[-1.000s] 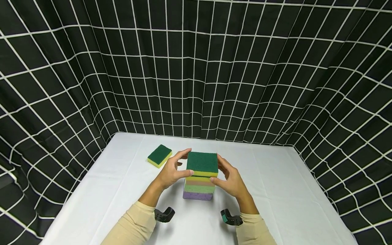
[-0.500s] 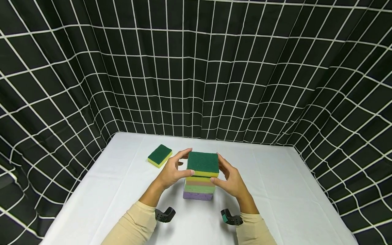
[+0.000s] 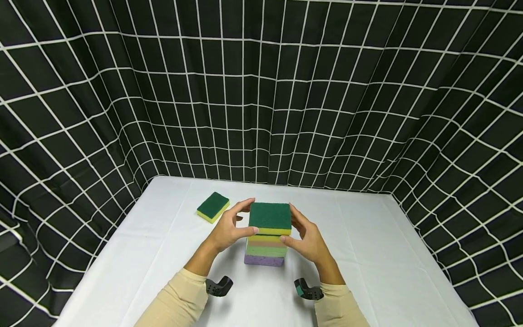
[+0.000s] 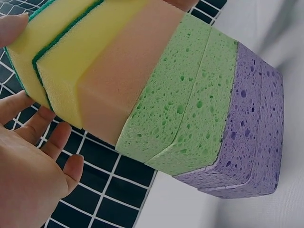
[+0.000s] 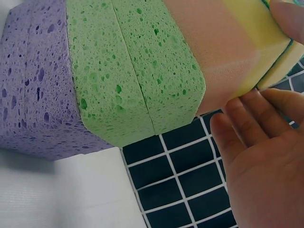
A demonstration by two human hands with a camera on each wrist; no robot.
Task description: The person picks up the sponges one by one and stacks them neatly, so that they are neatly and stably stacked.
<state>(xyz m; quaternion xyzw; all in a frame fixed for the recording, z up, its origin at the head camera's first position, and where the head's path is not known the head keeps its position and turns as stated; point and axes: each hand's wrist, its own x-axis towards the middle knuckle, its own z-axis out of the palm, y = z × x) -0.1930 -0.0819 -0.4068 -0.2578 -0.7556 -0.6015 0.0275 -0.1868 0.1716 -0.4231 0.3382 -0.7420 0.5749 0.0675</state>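
Note:
A stack of sponges stands in the middle of the table in the head view. Two purple sponges (image 4: 251,114) form its base, with two green sponges (image 5: 133,66) above them, then a peach layer (image 4: 118,76) and a yellow sponge (image 4: 90,52) with a green scouring face. On top lies another yellow sponge with a dark green scouring pad (image 3: 269,215). My left hand (image 3: 227,230) holds this top sponge at its left end, thumb on the near edge, fingertips at the side. My right hand (image 3: 309,240) holds the right end, thumb at the near corner by the seam below.
One more yellow sponge with a green scouring face (image 3: 213,207) lies behind and left of the stack. The table (image 3: 367,254) bears a white cloth. Black curtains with a white grid (image 3: 261,91) hang behind and along both sides.
The top sponge and both hands keep almost the same place over the stack. Only a very slight shift of the view shows.

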